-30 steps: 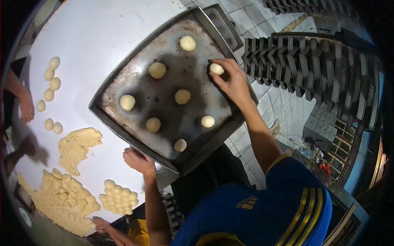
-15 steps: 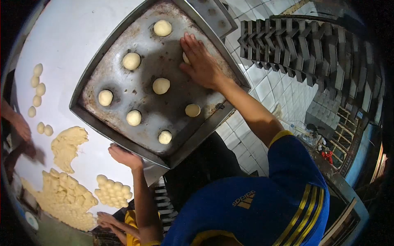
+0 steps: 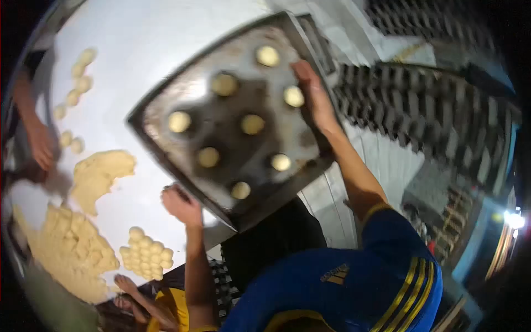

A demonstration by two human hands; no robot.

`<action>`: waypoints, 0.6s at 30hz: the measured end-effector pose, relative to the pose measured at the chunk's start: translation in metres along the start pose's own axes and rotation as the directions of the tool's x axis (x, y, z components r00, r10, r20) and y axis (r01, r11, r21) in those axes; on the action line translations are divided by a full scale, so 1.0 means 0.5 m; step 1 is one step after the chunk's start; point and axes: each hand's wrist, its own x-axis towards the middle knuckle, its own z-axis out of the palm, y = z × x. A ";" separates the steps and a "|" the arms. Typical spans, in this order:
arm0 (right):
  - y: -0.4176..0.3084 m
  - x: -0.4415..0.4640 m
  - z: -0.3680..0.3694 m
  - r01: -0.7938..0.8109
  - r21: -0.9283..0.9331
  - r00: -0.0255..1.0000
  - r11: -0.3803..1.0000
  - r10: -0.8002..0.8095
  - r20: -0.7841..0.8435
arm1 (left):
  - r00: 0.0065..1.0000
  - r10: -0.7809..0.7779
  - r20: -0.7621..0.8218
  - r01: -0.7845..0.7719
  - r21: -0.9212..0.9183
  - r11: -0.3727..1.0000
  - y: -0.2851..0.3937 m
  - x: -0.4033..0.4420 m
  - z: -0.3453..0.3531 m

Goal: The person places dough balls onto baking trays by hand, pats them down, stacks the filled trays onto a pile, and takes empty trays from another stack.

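Observation:
A dark metal baking tray (image 3: 310,180) with several round dough balls (image 3: 252,124) spaced over its base is tilted in front of me. My right hand (image 3: 316,97) is closed over the tray's right rim, thumb side towards the inside, beside one dough ball (image 3: 293,96). Against the near left rim, my left hand (image 3: 183,206) is curled round the edge; part of its grip is hidden. Motion blurs the tray and the balls.
On the white table (image 3: 133,99) lie a dough slab (image 3: 102,174), a large dough mass (image 3: 74,243) and clustered dough balls (image 3: 145,254). Other people's hands appear at left (image 3: 40,141) and bottom (image 3: 126,284). Stacked dark metal trays (image 3: 420,108) stand at right.
My right hand has moved off a dough ball inside the tray to its right rim. The tray has shifted right in view, and my left hand has curled at the edge.

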 end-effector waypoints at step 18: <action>-0.193 0.612 0.948 0.754 -0.591 0.651 0.287 -0.451 0.611 | 0.991 -0.119 0.059 0.128 -0.190 0.973 0.039 0.079 -0.060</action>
